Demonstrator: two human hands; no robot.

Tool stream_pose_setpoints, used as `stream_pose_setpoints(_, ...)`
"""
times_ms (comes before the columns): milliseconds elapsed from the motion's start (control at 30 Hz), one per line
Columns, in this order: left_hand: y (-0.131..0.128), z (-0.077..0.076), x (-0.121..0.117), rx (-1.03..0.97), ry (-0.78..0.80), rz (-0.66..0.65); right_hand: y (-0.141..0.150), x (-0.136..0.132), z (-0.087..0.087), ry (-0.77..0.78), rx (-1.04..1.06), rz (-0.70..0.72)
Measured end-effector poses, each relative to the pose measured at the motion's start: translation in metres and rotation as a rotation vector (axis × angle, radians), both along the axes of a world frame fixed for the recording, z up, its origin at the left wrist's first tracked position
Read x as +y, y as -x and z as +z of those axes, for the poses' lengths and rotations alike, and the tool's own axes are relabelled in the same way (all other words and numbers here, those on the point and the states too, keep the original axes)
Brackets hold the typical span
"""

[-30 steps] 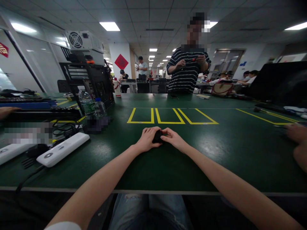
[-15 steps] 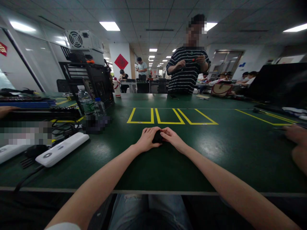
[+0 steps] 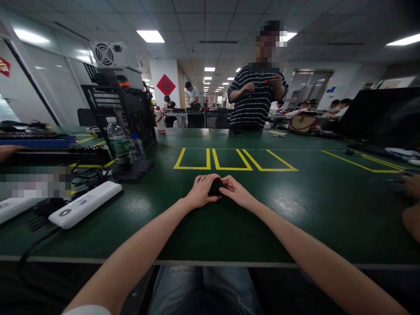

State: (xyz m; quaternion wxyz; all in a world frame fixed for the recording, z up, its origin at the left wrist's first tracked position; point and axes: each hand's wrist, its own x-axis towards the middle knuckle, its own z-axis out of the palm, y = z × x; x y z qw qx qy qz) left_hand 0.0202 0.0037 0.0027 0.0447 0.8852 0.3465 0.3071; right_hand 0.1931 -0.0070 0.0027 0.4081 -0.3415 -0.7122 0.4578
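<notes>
A small black round object (image 3: 215,187) sits low over the green table (image 3: 210,227), between my two hands; its exact kind does not show. My left hand (image 3: 202,189) is wrapped round its left side and far edge, with the thumb along the near side. From the right, my right hand (image 3: 236,190) pinches the object's edge with bent fingertips. Part of the object is hidden under the fingers. Just beyond my hands, yellow tape marks (image 3: 232,168) outline several boxes on the table top.
To the left lie a white power strip (image 3: 85,204), cables, plastic bottles (image 3: 118,139) and an open computer case (image 3: 131,109). A person in a striped shirt (image 3: 254,96) stands across the table. At the right edge is another person's hand (image 3: 412,186), near a dark monitor (image 3: 383,116).
My right fingers have shifted slightly on the black object's edge, and more of its face shows. My left hand stays put. The other person's hand at the right has moved rightward.
</notes>
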Motion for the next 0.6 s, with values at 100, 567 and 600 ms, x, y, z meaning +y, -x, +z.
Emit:
stream_pose_setpoints(100, -0.0002, 0.0007, -0.0008, 0.000, 0.000, 0.000, 0.0021, 0.0014, 0.0003, -0.010, -0.014, -0.068)
stream_pose_setpoints(567, -0.0011, -0.0018, 0.0007, 0.003, -0.029, 0.009, 0.0016, 0.0077, -0.0034, -0.050, -0.130, -0.065)
stream_pose_setpoints(600, -0.0013, -0.0017, 0.0006, 0.004, -0.030, 0.010, 0.0004, 0.0068, -0.0036, -0.056, -0.129, -0.042)
